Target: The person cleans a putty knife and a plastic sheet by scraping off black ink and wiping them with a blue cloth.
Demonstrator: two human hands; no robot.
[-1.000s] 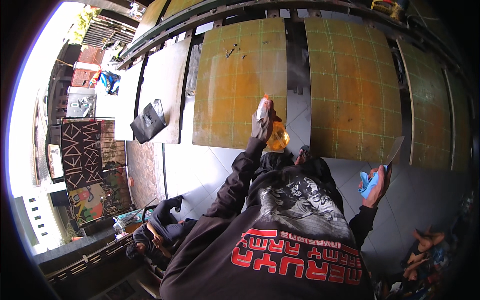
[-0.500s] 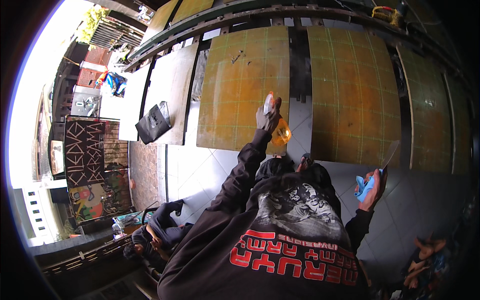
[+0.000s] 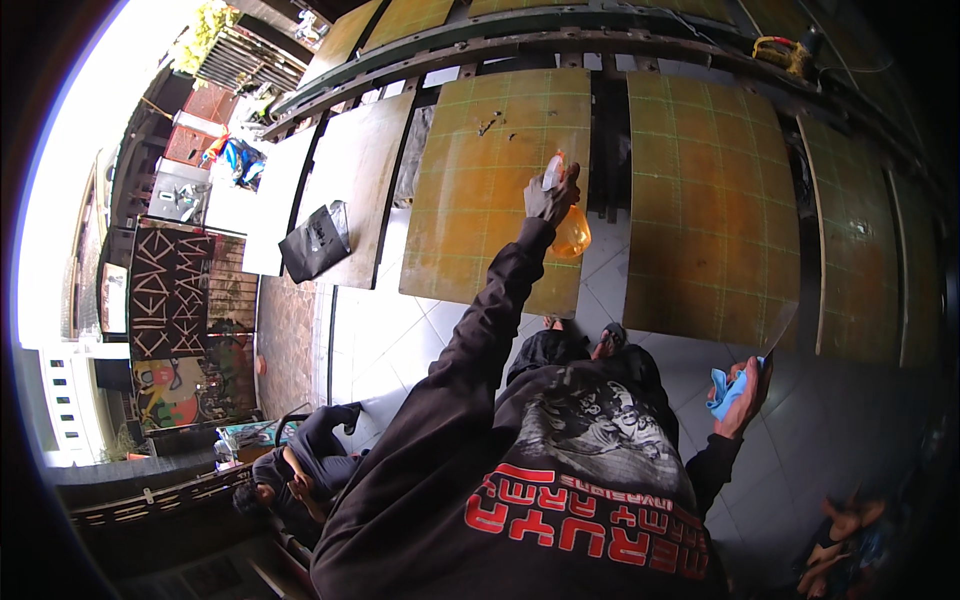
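Note:
My left hand (image 3: 548, 203) is closed round the neck of a spray bottle (image 3: 572, 236) with a white and orange trigger head and orange liquid inside. It is stretched out over the right part of a yellowish-brown board (image 3: 460, 200) marked with green grid lines. Dark bits (image 3: 490, 124) lie near that board's far end. Off to the right, my right hand (image 3: 743, 402) grips a crumpled light blue cloth (image 3: 723, 392) together with a thin flat blade (image 3: 778, 327), like a scraper's. This blade points away from me beside the near edge of a second gridded board (image 3: 710, 210).
A dark metal rail frame (image 3: 440, 62) runs behind the boards, with gaps between them. A black plastic bag (image 3: 316, 243) lies on a pale panel (image 3: 350, 185) at left. A yellow-handled tool (image 3: 778, 50) rests at far right. One person (image 3: 300, 475) sits lower left, another (image 3: 838, 545) lower right.
My left hand has reached farther away over the board with the spray bottle. My right hand keeps the cloth and blade in nearly the same place.

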